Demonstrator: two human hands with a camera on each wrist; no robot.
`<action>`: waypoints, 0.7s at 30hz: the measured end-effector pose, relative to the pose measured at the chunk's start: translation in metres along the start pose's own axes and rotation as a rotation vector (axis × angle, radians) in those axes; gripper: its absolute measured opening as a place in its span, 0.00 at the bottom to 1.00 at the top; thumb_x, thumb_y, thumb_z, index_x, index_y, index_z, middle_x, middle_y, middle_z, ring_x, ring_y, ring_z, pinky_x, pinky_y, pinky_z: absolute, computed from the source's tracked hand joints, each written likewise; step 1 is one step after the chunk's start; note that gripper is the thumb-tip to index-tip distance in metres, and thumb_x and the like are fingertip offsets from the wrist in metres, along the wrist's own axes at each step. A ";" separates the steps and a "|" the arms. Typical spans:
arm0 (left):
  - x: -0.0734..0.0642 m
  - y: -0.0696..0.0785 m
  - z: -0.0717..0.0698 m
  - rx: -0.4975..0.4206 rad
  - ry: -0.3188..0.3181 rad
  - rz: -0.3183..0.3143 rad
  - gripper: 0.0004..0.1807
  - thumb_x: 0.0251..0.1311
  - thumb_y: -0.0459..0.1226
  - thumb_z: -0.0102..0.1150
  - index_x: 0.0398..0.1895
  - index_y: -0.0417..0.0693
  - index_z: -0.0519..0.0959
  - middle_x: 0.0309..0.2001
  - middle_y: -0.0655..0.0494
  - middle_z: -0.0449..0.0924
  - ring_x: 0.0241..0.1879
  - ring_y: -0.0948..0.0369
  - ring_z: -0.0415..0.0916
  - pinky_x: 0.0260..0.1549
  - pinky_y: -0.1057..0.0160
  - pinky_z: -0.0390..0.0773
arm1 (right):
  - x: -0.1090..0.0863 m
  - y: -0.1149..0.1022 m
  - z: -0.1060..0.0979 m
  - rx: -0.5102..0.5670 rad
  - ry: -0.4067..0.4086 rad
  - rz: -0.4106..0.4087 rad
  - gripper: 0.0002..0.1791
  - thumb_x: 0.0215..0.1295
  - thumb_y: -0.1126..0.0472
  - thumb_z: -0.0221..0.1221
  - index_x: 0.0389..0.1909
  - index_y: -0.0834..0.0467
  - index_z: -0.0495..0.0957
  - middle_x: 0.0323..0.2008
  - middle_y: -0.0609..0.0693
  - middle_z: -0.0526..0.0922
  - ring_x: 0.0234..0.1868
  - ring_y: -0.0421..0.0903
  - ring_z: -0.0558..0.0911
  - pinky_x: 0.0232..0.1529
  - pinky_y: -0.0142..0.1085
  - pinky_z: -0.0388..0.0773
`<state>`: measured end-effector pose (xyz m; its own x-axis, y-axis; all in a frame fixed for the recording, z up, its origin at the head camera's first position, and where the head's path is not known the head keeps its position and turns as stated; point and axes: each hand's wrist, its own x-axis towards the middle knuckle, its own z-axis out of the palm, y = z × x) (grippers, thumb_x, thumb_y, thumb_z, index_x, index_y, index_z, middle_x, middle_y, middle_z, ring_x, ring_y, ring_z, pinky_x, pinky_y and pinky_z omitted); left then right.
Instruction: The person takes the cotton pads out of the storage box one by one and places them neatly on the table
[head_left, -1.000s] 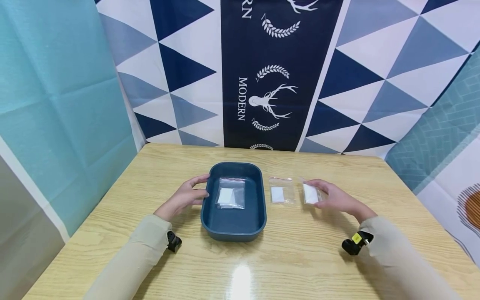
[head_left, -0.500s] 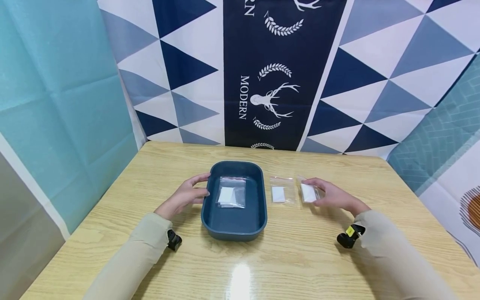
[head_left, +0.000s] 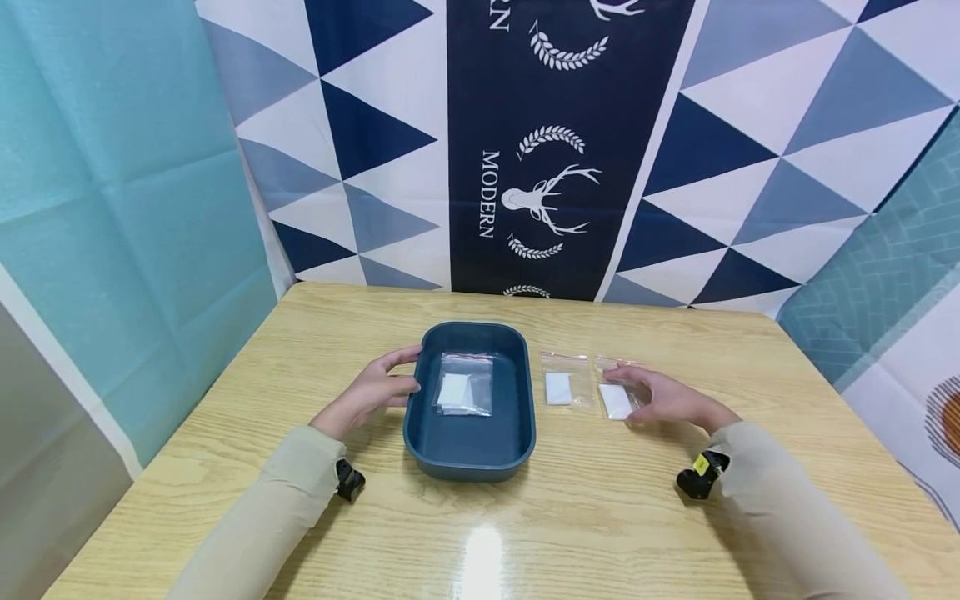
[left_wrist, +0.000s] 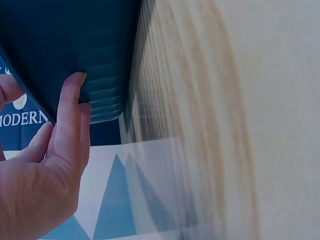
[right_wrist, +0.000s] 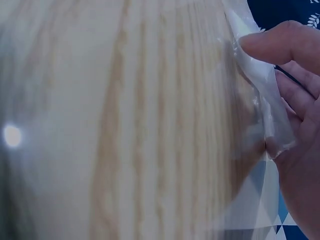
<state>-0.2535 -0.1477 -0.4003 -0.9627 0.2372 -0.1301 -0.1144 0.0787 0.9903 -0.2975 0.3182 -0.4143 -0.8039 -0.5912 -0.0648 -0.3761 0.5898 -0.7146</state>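
Note:
A dark blue-green plastic bin (head_left: 468, 442) stands on the table, with small clear zip bags (head_left: 465, 392) holding white squares inside it. My left hand (head_left: 367, 393) grips the bin's left side; in the left wrist view its fingertips (left_wrist: 75, 82) press the outer wall near the rim. To the right of the bin lies one zip bag (head_left: 558, 387) with a white square in it. Farther right, my right hand (head_left: 667, 398) holds another zip bag (head_left: 615, 402), whose bent plastic (right_wrist: 270, 95) shows between thumb and fingers in the right wrist view.
The wooden table (head_left: 570, 517) reaches back to a patterned cloth (head_left: 405, 183) hung behind it. Pale blue cloth (head_left: 135, 208) hangs on the left. A black wrist camera (head_left: 701, 475) sits at the right cuff.
The right hand has shifted slightly left with its zip bag, which now lies flatter beside the other bag. My left hand stays on the bin.

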 end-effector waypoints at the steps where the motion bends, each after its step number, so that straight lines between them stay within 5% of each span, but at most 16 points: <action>1: 0.000 0.000 0.000 0.001 0.000 0.001 0.37 0.55 0.25 0.53 0.70 0.50 0.59 0.67 0.49 0.56 0.45 0.50 0.76 0.42 0.55 0.79 | 0.000 0.001 0.000 0.016 -0.013 -0.008 0.40 0.45 0.68 0.68 0.63 0.62 0.65 0.68 0.64 0.54 0.69 0.65 0.39 0.62 0.65 0.36; 6: -0.001 0.000 0.001 0.002 0.003 -0.001 0.37 0.55 0.25 0.53 0.70 0.50 0.58 0.67 0.49 0.56 0.45 0.50 0.76 0.42 0.55 0.79 | -0.001 0.003 -0.001 0.016 -0.015 -0.015 0.39 0.46 0.67 0.67 0.63 0.61 0.66 0.68 0.63 0.55 0.69 0.64 0.37 0.61 0.65 0.35; 14: -0.002 0.002 0.001 0.011 0.008 -0.005 0.37 0.55 0.25 0.53 0.70 0.50 0.59 0.67 0.49 0.56 0.46 0.49 0.75 0.42 0.54 0.79 | -0.004 0.000 -0.002 -0.023 0.095 0.037 0.39 0.50 0.60 0.67 0.65 0.59 0.64 0.68 0.64 0.54 0.68 0.64 0.46 0.59 0.67 0.43; 21: -0.003 0.003 0.001 0.008 0.008 -0.010 0.37 0.55 0.25 0.53 0.70 0.51 0.58 0.67 0.49 0.55 0.47 0.49 0.75 0.43 0.53 0.78 | -0.005 -0.003 -0.002 0.059 0.152 0.032 0.36 0.55 0.61 0.65 0.65 0.59 0.63 0.67 0.60 0.57 0.68 0.65 0.49 0.61 0.65 0.46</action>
<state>-0.2511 -0.1470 -0.3972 -0.9635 0.2285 -0.1395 -0.1222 0.0884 0.9886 -0.2933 0.3201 -0.4103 -0.8772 -0.4799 0.0146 -0.3251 0.5713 -0.7536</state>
